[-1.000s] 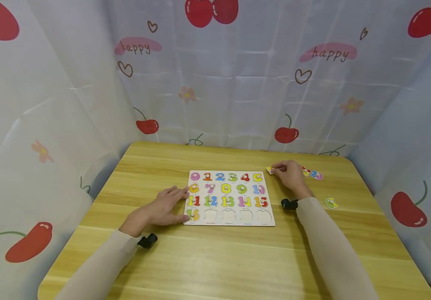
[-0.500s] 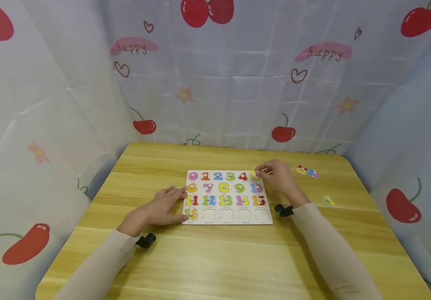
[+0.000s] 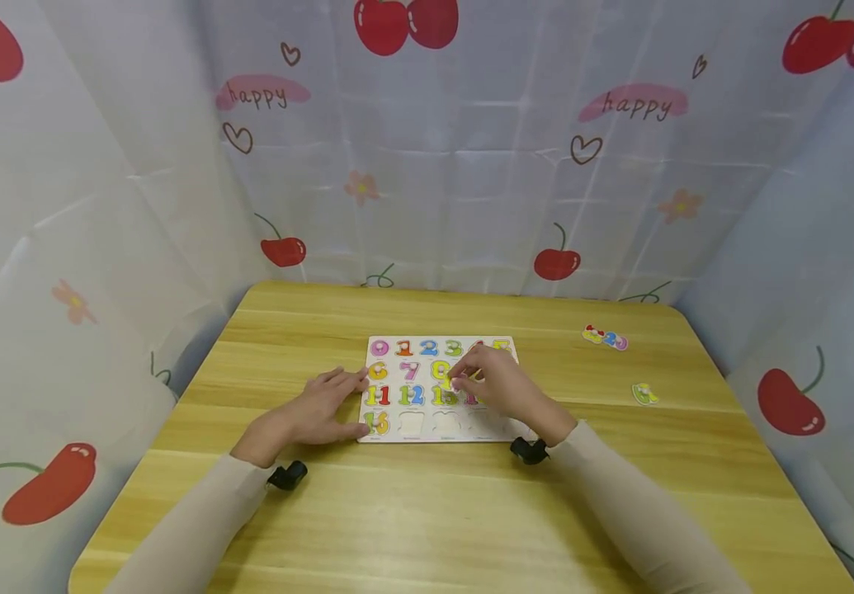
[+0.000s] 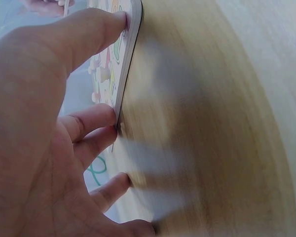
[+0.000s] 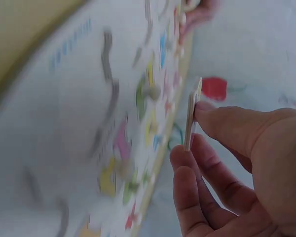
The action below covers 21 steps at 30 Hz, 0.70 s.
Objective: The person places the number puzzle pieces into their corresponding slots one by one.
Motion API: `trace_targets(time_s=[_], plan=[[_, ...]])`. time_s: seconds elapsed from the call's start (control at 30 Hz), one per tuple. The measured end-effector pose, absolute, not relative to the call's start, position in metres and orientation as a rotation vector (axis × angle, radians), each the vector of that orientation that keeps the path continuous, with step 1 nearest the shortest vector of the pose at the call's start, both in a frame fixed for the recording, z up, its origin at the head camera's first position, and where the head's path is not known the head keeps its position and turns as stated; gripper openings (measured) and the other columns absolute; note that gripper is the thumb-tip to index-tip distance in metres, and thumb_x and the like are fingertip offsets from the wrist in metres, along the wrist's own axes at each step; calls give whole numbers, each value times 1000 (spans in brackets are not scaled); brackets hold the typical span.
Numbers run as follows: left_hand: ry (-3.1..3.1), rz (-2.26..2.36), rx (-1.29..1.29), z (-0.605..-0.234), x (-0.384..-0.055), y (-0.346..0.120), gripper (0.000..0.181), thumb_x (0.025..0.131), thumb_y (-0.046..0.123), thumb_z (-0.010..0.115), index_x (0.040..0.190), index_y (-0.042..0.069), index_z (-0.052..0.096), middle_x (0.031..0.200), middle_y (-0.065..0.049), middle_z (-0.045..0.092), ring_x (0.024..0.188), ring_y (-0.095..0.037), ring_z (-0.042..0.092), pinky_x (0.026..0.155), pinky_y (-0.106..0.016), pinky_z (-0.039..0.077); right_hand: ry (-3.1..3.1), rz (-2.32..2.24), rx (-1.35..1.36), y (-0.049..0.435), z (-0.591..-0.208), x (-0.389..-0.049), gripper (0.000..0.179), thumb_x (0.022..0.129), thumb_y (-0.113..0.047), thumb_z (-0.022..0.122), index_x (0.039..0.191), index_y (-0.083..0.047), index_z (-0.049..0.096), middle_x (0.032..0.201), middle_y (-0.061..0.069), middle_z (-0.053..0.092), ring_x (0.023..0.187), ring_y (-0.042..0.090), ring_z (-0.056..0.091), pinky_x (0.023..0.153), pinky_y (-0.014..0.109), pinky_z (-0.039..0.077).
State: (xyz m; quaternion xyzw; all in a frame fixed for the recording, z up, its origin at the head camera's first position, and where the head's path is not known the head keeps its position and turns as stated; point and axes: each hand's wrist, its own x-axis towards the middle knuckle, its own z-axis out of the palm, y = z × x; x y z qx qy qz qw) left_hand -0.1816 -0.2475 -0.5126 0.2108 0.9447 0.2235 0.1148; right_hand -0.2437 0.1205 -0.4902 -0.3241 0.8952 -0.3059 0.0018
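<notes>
A white number puzzle board [image 3: 393,433] lies on the table, with coloured knobbed numbers filling its upper rows and a 16 at the bottom left. Pale recesses follow the 16 along the bottom row. My left hand [image 3: 315,410] rests at the board's left side, fingers spread, its thumb [image 4: 101,29] on the lower left corner and fingertips against the edge. Over the middle of the board, my right hand [image 3: 504,388] pinches a thin number puzzle piece [image 5: 191,116] between thumb and fingers. That piece appears edge-on in the right wrist view, and its number is hidden.
Loose number pieces [image 3: 606,337] lie together at the back right of the wooden table [image 3: 427,520]. Another green and yellow piece [image 3: 645,393] is nearer, also on the right. A cherry-patterned curtain [image 3: 427,165] surrounds the table's back and sides.
The right hand has carried the puzzle piece leftward and nearer, from the table beyond the board's right corner to over the board's middle. The left hand stays at the board's edge.
</notes>
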Motion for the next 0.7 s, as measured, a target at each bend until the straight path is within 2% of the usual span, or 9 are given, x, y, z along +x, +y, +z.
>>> trace_targets(time_s=[0.2, 0.4, 0.53, 0.7], plan=[[2771, 663, 623, -512, -180, -247, 91, 107, 49, 83, 178, 6, 44, 186, -14, 47, 176, -62, 24, 139, -85, 18, 2709, -930, -1141, 95, -497, -225, 5, 105, -13, 90, 110, -13, 90, 107, -3, 84, 98, 10, 75, 91, 34, 67], [2769, 665, 625, -513, -181, -248, 91, 108, 48, 83, 178, 6, 44, 186, -16, 47, 176, -62, 24, 139, -86, 17, 2634, -910, -1233, 78, -502, -214, 5, 104, -9, 87, 108, -11, 90, 109, 1, 84, 98, 11, 75, 86, 25, 61], [2769, 669, 621, -513, -182, -248, 93, 108, 49, 82, 179, 6, 42, 186, -15, 46, 176, -62, 24, 139, -86, 17, 2615, -902, -1238, 72, -506, -209, 6, 105, -10, 87, 110, -11, 91, 110, 2, 83, 96, 13, 73, 84, 25, 59], [2764, 670, 618, -513, -181, -248, 95, 107, 50, 82, 180, 6, 40, 187, -14, 46, 176, -62, 24, 139, -86, 17, 2633, -862, -1204, 69, -512, -207, 7, 107, -15, 87, 113, -15, 92, 110, -3, 82, 99, 10, 72, 89, 28, 59]])
